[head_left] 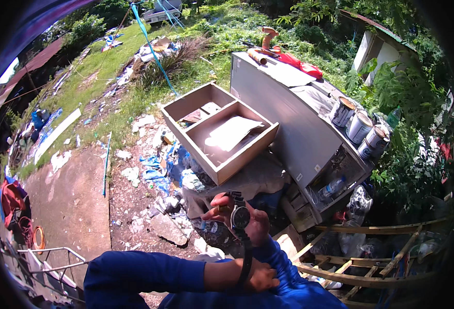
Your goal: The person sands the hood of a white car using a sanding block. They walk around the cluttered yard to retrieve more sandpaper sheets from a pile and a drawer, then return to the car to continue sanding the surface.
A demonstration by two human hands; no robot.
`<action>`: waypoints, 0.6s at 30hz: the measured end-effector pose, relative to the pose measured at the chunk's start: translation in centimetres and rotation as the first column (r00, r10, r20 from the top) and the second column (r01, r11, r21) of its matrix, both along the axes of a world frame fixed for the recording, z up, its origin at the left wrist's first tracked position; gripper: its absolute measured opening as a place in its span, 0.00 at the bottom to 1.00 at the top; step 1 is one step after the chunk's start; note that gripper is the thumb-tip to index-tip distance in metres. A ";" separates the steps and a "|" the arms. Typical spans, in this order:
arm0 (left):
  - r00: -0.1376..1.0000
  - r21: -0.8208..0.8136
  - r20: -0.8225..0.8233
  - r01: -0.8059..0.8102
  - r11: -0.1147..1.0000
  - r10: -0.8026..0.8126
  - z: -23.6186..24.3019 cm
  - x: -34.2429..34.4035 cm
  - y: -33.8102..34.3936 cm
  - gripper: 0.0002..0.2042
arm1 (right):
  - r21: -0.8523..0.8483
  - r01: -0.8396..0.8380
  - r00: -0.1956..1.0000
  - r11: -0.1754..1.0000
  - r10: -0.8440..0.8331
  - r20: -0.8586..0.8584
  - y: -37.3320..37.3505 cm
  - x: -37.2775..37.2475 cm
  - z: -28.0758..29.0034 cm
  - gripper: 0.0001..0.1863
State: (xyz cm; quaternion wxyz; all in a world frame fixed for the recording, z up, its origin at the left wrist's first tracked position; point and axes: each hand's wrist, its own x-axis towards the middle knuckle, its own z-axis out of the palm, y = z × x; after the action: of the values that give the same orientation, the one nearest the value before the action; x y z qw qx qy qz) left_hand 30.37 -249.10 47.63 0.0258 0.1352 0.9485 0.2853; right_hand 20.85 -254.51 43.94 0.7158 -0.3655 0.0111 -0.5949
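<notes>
A wristwatch (240,218) with a round dark dial and black strap stands up in front of my body. My right hand (258,226), reaching up from the lower right, is closed around its dial end, thumb and fingers on both sides. From there the strap runs down and crosses my left wrist. My left forearm lies across from the left, and my left hand (263,276) is below the right one with its fingers curled in. Whether anything is inside those fingers is hidden. Both arms have blue sleeves.
Ahead is a wooden drawer (217,172) with two compartments, papers inside. Beside it a grey cabinet (283,123) lies tilted, carrying paint cans (359,127) and orange pipe fittings (269,38). A wooden slat frame (376,281) is at lower right; rubbish covers the ground, left of it a concrete slab (67,206).
</notes>
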 end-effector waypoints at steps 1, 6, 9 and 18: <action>0.990 0.160 -0.111 -0.068 0.985 0.087 -2.7 1.9 -1.0 0.09 | 0.000 0.082 0.997 0.997 -0.082 0.010 -0.4 -1.7 0.9 0.36; 0.446 0.619 0.681 -0.775 -0.131 0.580 -30.4 12.5 -12.0 0.20 | 0.259 0.332 0.893 0.907 -0.214 -0.397 -5.6 -6.6 -3.6 0.23; -0.095 -0.010 0.856 -0.986 -0.166 0.509 -46.5 23.0 -6.5 0.30 | 0.395 0.568 0.585 0.722 -0.016 -0.811 -5.7 -11.5 -14.7 0.15; 0.290 0.284 0.957 -0.938 -0.197 0.000 -33.1 18.6 -12.9 0.22 | 0.180 0.557 -0.280 0.811 0.388 -0.878 -2.1 -16.2 -31.0 0.26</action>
State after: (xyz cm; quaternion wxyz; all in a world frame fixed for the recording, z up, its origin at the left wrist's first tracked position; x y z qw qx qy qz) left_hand 48.98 -262.02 14.50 0.1559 -0.4600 0.3579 0.7975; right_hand 4.60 -256.60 12.95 0.4246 -0.4507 0.7817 -0.0743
